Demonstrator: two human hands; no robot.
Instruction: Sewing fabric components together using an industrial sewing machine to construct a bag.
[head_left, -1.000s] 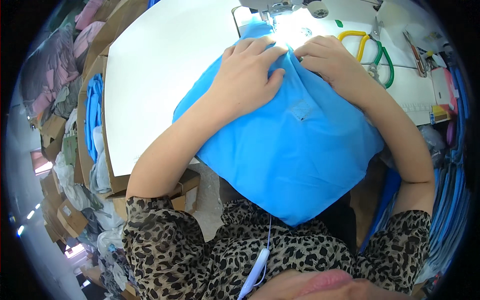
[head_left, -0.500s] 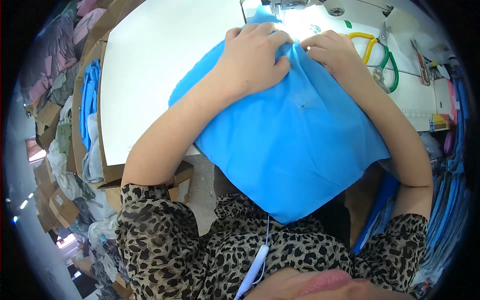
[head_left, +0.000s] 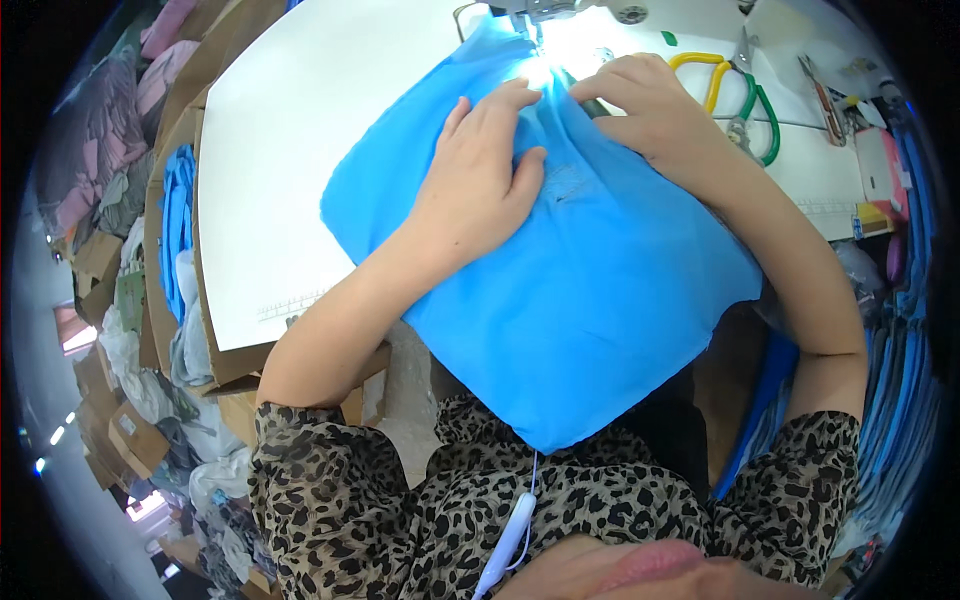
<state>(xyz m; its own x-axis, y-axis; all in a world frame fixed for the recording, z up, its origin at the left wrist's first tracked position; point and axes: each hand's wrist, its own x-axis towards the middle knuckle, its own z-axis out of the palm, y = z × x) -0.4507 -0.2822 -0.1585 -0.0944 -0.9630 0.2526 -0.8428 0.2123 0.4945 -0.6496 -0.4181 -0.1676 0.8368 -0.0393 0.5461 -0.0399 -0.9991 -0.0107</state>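
A large piece of blue fabric (head_left: 580, 300) runs from the sewing machine (head_left: 560, 10) at the top down over the table edge onto my lap. My left hand (head_left: 482, 165) rests on its upper part, palm down with fingers apart, the fingertips close to the brightly lit needle area. To the right of the needle, my right hand (head_left: 640, 105) is closed at the fabric's edge. A small dark piece shows between its thumb and forefinger, mostly hidden by the hand. Small dark marks show on the fabric between my hands.
Yellow-and-green handled scissors (head_left: 765, 125) lie right of my right hand, with thread snips (head_left: 825, 100) beyond. A cardboard box (head_left: 205, 290) with blue cloth stands left of the white table (head_left: 270, 180). Stacked blue fabric (head_left: 885, 420) is at the right.
My left hand has slid left and nearer, its fingers opening out over the fabric. My right hand has shifted slightly left. The view has moved a little.
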